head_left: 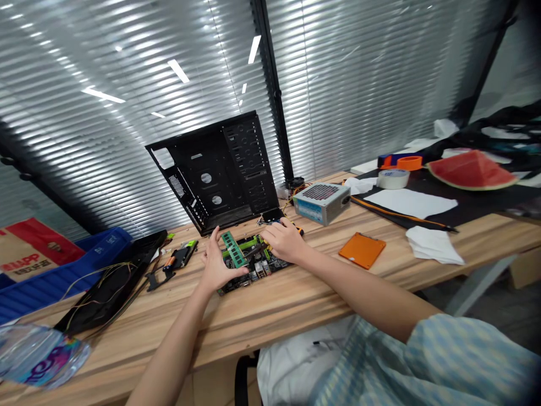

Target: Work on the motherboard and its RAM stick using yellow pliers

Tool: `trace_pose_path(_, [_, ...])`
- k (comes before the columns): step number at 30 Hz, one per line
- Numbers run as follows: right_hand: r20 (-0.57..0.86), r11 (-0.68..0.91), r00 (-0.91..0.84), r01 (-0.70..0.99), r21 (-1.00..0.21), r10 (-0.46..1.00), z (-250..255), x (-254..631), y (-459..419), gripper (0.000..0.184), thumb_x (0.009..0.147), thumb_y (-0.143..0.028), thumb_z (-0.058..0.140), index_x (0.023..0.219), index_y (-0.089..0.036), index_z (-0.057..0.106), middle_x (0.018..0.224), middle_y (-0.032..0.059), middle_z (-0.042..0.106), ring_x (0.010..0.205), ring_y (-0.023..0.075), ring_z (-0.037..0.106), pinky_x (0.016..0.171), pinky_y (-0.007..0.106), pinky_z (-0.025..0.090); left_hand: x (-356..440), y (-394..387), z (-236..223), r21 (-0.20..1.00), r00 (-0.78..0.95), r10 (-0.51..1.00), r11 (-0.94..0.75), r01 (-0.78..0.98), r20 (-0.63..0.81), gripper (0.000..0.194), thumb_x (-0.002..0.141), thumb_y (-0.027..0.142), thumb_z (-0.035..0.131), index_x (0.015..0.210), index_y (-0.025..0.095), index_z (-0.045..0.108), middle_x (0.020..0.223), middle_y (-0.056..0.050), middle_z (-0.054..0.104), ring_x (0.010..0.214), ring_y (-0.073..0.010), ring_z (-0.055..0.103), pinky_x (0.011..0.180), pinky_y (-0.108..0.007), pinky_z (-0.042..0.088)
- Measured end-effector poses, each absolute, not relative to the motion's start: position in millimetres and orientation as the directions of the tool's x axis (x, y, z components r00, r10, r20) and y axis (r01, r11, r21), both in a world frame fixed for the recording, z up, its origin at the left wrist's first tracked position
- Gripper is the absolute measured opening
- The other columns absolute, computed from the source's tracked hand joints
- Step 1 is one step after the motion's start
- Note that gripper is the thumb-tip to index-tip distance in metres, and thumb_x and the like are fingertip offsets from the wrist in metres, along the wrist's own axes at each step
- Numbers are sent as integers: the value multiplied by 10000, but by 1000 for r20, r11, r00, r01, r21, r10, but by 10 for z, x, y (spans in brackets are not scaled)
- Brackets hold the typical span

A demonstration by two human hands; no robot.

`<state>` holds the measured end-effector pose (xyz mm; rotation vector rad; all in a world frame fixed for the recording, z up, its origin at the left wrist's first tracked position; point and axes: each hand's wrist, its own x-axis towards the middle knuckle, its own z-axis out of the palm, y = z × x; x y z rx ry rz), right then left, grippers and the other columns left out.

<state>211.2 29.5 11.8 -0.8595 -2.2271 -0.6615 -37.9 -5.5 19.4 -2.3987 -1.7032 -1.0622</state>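
My left hand [214, 265] grips a green RAM stick [234, 250] by its two ends, between thumb and fingers. The stick is tilted above the left part of a motherboard [270, 264] that lies flat on the table. My right hand [282, 239] is closed over the motherboard's right part. From its fingers a dark, narrow-tipped tool [252, 254] points left, close to the RAM stick. Bits of yellow and black show beside this hand; whether they belong to the same tool I cannot tell. Part of the board is hidden under both hands.
Behind the board stands an open black computer case [220, 169]. A power supply [322, 202] and an orange square plate [362, 250] lie to the right, with tape [393, 179] and a watermelon slice [471, 171] beyond. Leftward are a black panel [107, 299], a blue bin [105, 248] and a bottle [42, 355].
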Motion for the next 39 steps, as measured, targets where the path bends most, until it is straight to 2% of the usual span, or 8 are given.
trace_pose_path(8, [722, 645, -561, 735, 209, 405, 132, 2121, 292, 187, 725, -93, 547, 889, -161, 604, 854, 72, 628, 840, 216, 448, 760, 371, 230, -359, -79, 197, 398, 188, 830, -434, 808, 524, 1212, 582, 651, 732, 1501, 254, 49, 1479, -215, 295, 1350, -420, 337, 1028, -635, 253])
trace_pose_path(15, [734, 665, -562, 718, 205, 381, 122, 2110, 281, 194, 719, -111, 568, 903, -158, 607, 819, 73, 599, 852, 227, 432, 726, 355, 231, -346, -84, 171, 345, 221, 777, -489, 801, 589, 1119, 623, 666, 682, 1501, 226, 145, 1464, -186, 322, 1340, -384, 328, 1073, -574, 249])
trace_pose_path(21, [737, 649, -535, 741, 173, 413, 134, 2099, 256, 170, 729, -151, 570, 897, -162, 598, 842, 82, 594, 848, 232, 425, 737, 360, 236, -377, -70, 139, 327, 238, 756, -514, 793, 610, 1152, 620, 748, 631, 1518, 221, 139, 1488, -183, 277, 1390, -386, 253, 1108, -552, 217])
trace_pose_path(32, [732, 566, -475, 811, 148, 488, 139, 2109, 256, 222, 749, -154, 565, 969, -153, 588, 884, 102, 589, 849, 247, 421, 739, 373, 238, -360, -69, 104, 283, 361, 701, -623, 729, 615, 1180, 630, 841, 530, 1531, 198, 122, 1511, -202, 271, 1407, -401, 232, 1120, -549, 205])
trace_pose_path(39, [716, 556, -473, 819, 141, 514, 149, 2104, 236, 225, 753, -140, 567, 977, -150, 589, 888, 104, 592, 848, 249, 428, 732, 374, 238, -327, -94, 115, 331, 370, 729, -622, 710, 575, 1233, 592, 892, 494, 1539, 206, 103, 1529, -202, 248, 1409, -413, 227, 1119, -557, 194])
